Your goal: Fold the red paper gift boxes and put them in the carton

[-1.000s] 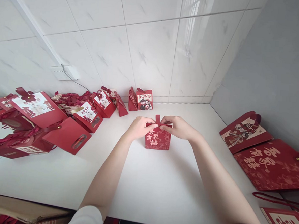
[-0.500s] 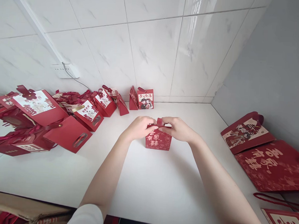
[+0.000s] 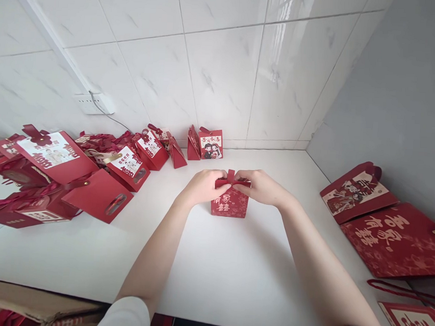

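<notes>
A small red gift box (image 3: pixel 229 206) with pale Chinese characters on its front stands upright on the white table (image 3: pixel 225 271). My left hand (image 3: pixel 206 186) pinches the box's top edge from the left, thumb in front and fingers behind. From the right, my right hand (image 3: pixel 262 186) grips the same top edge in the same way. Between the two hands a red ribbon loop (image 3: pixel 231 175) rises from the middle of the top. The back of the box is hidden.
Several red gift boxes (image 3: pixel 59 156) are heaped at the left. Against the tiled wall stands a box with a cartoon couple (image 3: pixel 211 145). Flat red bags (image 3: pixel 393 237) lie at the right by the grey panel. A cardboard box (image 3: pixel 39 302) sits below the table's front left edge.
My thumbs have shifted slightly along the top edge, and the front's upper part is folded or tilted so the top character no longer shows. The ribbon loop looks narrower. The box stays in place.
</notes>
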The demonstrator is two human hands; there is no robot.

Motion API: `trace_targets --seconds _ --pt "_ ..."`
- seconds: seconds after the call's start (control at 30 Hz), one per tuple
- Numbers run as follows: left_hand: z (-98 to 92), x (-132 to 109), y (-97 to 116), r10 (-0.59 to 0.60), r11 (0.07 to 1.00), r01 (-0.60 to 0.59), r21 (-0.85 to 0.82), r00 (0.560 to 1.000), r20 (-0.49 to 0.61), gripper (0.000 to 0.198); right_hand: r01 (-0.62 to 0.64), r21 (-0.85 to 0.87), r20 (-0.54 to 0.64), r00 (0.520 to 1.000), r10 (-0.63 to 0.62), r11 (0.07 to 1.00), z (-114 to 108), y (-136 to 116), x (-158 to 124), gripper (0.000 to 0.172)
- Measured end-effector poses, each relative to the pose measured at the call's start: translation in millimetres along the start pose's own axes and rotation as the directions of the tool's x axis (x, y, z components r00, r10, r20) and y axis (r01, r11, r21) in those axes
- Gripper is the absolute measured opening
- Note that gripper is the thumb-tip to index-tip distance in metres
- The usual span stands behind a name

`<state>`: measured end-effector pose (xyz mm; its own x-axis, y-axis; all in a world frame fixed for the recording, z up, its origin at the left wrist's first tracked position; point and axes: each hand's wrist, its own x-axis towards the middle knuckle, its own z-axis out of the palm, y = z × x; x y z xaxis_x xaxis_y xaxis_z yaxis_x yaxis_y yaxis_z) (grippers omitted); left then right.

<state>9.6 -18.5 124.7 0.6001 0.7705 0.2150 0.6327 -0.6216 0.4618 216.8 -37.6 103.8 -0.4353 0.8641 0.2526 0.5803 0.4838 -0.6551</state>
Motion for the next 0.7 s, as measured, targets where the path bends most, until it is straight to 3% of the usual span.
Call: trace_targets --seconds 0.47,0.7 --pt "1.9 1.0 -1.5 0.050 0.996 -0.051 0.077 0.999 0.010 0.022 0.038 -0.030 -0.028 0.999 -0.039 0.999 3.8 -3.2 1.2 0.010" --pt "4.7 2.6 -3.2 0.020 0.999 -0.019 0.044 1.000 -0.021 0.022 0.046 -0.060 -0.074 0.996 -0.050 0.997 9.4 0.0 4.8 0.004"
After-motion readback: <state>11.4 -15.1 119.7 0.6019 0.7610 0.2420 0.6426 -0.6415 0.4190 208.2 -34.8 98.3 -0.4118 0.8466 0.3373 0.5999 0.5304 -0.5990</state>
